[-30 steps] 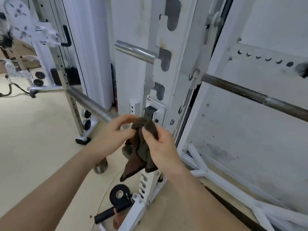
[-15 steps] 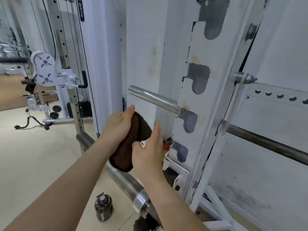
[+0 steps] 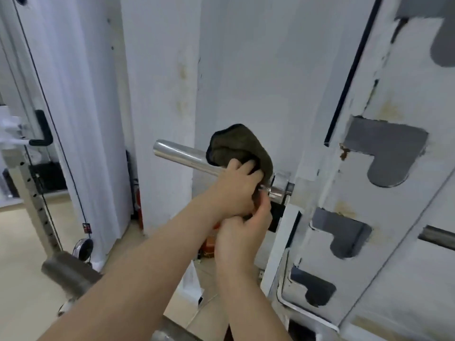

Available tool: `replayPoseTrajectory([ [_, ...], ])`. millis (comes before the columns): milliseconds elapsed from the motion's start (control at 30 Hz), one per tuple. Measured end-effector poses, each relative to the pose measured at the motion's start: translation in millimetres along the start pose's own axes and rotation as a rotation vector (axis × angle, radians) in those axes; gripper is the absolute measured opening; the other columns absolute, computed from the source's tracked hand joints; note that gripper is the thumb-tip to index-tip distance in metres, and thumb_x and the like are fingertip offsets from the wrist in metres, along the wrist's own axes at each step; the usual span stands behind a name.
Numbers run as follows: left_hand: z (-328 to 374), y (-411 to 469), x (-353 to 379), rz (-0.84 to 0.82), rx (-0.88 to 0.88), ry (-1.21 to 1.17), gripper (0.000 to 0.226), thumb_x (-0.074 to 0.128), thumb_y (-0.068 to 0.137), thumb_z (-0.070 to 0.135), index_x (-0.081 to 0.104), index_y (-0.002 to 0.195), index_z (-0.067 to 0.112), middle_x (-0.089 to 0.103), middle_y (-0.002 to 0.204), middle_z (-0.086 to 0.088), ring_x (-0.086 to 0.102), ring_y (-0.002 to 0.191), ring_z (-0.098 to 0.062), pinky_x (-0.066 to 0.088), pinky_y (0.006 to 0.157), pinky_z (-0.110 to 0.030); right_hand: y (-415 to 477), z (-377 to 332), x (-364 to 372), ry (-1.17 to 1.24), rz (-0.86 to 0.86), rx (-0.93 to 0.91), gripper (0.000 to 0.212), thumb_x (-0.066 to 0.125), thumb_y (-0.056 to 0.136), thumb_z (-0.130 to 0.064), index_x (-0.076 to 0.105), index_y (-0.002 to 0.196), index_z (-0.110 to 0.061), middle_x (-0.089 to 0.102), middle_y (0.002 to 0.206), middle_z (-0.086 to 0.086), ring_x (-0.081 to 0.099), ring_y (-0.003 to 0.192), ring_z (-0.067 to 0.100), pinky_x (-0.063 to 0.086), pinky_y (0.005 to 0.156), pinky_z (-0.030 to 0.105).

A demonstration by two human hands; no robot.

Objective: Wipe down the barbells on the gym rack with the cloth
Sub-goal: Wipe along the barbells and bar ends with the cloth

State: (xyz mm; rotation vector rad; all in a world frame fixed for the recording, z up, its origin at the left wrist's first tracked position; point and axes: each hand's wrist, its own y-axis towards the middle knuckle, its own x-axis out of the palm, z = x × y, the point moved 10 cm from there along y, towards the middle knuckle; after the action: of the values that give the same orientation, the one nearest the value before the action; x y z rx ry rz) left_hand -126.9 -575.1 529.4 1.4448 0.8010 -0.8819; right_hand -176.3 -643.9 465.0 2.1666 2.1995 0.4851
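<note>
lower barbell (image 3: 71,274): is sitting blurry down in the lower left
upper barbell (image 3: 179,155): its shiny sleeve is poking out leftward around mid-frame
cloth (image 3: 236,146): dark, is bunching up over that sleeve, dead centre
left hand (image 3: 236,190): grip is curling round the cloth and the bar
right hand (image 3: 243,232): just below, grip is pinching the cloth's underside
rack (image 3: 369,217): white and scuffed, is filling the right side, carrying the upper barbell

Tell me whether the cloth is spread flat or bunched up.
Bunched: the cloth is crumpled over the barbell, gripped by the left hand.
</note>
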Motion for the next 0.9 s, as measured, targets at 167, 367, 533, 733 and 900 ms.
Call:
replayPoseTrajectory([
  [167, 0, 9, 33, -0.189, 0.210, -0.104, 0.065, 0.057, 0.090, 0.022, 0.028, 0.147, 0.008, 0.041, 0.135, -0.011, 0.050, 0.114, -0.028, 0.042, 0.092, -0.037, 20, -39, -12, -0.294, 0.200, -0.282, 0.073, 0.038, 0.081, 0.018, 0.038, 0.142, -0.021, 0.035, 0.142, -0.002, 0.037, 0.130, 0.008, 0.031, 0.100, 0.006],
  [367, 0, 28, 21, -0.101, 0.119, 0.095, 0.045, 0.063, 0.087, 0.024, 0.049, 0.130, 0.019, 0.051, 0.113, -0.005, 0.052, 0.062, -0.022, 0.043, 0.050, -0.032, 60, -50, -4, -1.019, 0.224, -0.377, 0.071, 0.059, 0.085, -0.001, 0.027, 0.148, -0.007, 0.022, 0.156, 0.014, 0.020, 0.145, 0.030, 0.034, 0.113, 0.046],
  [533, -2, 29, 10, 0.014, 0.146, 0.183, 0.031, 0.083, 0.064, 0.028, 0.068, 0.088, 0.017, 0.057, 0.093, -0.002, 0.043, 0.038, -0.018, 0.012, 0.035, -0.021, 77, -25, -16, -1.295, 0.209, -0.223, 0.087, 0.067, 0.083, -0.009, 0.014, 0.152, -0.012, 0.012, 0.161, 0.007, 0.000, 0.150, 0.025, 0.018, 0.119, 0.044],
  [733, -118, 2, -11, 0.074, -0.096, 0.178, 0.058, 0.066, 0.066, 0.071, 0.068, 0.096, 0.022, 0.056, 0.097, -0.004, 0.051, 0.091, -0.029, 0.044, 0.073, -0.043, 77, -36, -35, -1.174, 0.425, -0.274, 0.078, 0.064, 0.083, -0.001, 0.024, 0.150, -0.010, 0.020, 0.157, 0.006, 0.009, 0.146, 0.019, 0.026, 0.115, 0.038],
  [900, -54, 31, 6, 0.057, 0.098, -0.023, 0.059, 0.015, 0.096, 0.056, 0.067, 0.104, 0.027, 0.066, 0.105, 0.007, 0.058, 0.102, -0.021, 0.036, 0.096, -0.039, 56, -2, -66, -0.228, 0.584, 0.008, 0.050, 0.057, 0.086, -0.001, 0.045, 0.132, -0.014, 0.047, 0.131, 0.000, 0.044, 0.113, 0.009, 0.041, 0.090, 0.008],
])
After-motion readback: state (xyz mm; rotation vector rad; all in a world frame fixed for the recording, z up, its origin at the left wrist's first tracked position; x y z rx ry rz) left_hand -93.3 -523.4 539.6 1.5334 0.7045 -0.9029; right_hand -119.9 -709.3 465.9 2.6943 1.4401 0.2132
